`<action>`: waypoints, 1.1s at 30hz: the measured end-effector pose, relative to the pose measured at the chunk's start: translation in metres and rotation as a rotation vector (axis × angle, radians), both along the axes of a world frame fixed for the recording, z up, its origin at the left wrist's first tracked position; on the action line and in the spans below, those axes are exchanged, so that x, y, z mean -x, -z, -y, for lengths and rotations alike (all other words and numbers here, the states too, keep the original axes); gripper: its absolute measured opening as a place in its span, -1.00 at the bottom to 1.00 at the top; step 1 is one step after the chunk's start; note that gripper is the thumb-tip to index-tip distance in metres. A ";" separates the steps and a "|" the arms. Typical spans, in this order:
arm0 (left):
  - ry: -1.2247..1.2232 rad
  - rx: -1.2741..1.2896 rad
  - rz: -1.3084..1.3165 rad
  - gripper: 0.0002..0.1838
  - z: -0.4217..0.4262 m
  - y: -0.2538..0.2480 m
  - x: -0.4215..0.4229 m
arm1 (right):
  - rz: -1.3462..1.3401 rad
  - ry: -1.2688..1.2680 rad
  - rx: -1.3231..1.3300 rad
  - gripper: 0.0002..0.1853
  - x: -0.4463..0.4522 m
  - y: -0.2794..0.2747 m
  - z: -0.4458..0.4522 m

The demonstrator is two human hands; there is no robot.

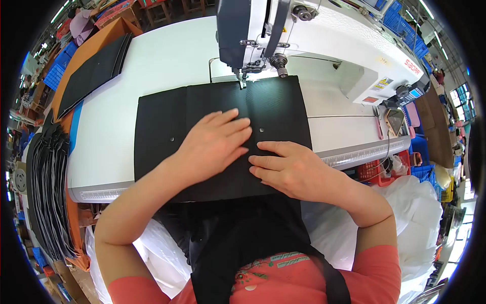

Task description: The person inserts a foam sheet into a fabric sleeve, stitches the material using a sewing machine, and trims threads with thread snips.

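Observation:
A black fabric panel (162,116) with two small metal studs lies flat on the white sewing table, its far edge under the presser foot (243,82) of the sewing machine (324,35). My left hand (216,142) rests on the panel's middle, fingers stretched toward the needle area. Just to its right, my right hand (288,169) lies on the panel near its front right part, fingers extended and pointing left. Neither hand grips anything. The machine's lamp lights the cloth around the foot.
More black panels (96,73) lie at the table's far left, by an orange-brown cover. A thick stack of black pieces (48,187) hangs at the left. Scissors (377,121) and a phone (395,120) lie at the right. A ruler strip (364,152) runs along the front edge. Another person (81,25) is far back left.

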State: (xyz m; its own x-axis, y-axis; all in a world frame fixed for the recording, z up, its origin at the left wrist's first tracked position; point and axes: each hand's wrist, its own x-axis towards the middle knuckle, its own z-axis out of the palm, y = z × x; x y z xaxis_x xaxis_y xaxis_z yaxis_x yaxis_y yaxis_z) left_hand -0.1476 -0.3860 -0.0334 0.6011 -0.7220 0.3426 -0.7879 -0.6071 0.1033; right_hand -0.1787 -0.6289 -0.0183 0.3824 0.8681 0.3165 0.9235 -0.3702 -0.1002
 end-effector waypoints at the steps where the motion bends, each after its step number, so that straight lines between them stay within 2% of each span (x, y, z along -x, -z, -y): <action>1: -0.005 0.006 -0.002 -0.61 0.000 0.002 -0.005 | -0.002 -0.005 0.006 -0.75 -0.001 -0.002 0.000; 11: -0.026 0.045 0.094 -0.66 0.000 0.011 -0.019 | -0.143 0.000 0.025 -0.75 -0.006 -0.009 0.002; 16: -0.036 -0.003 -0.003 -0.58 -0.001 0.008 -0.020 | -0.159 -0.019 -0.027 -0.77 -0.008 -0.008 0.002; 19: -0.046 0.017 0.028 -0.55 0.000 0.011 -0.025 | -0.146 0.003 -0.040 -0.77 -0.012 -0.006 0.003; 25: -0.084 0.031 0.023 -0.51 0.002 0.013 0.005 | -0.199 0.032 -0.024 -0.67 -0.010 0.001 0.005; 29: -0.044 0.092 -0.069 -0.49 -0.005 0.013 0.043 | -0.217 0.030 -0.049 -0.66 -0.008 0.006 0.007; 33: -0.021 0.120 -0.101 -0.48 -0.009 0.016 0.047 | -0.213 0.032 -0.054 -0.66 -0.009 0.008 0.007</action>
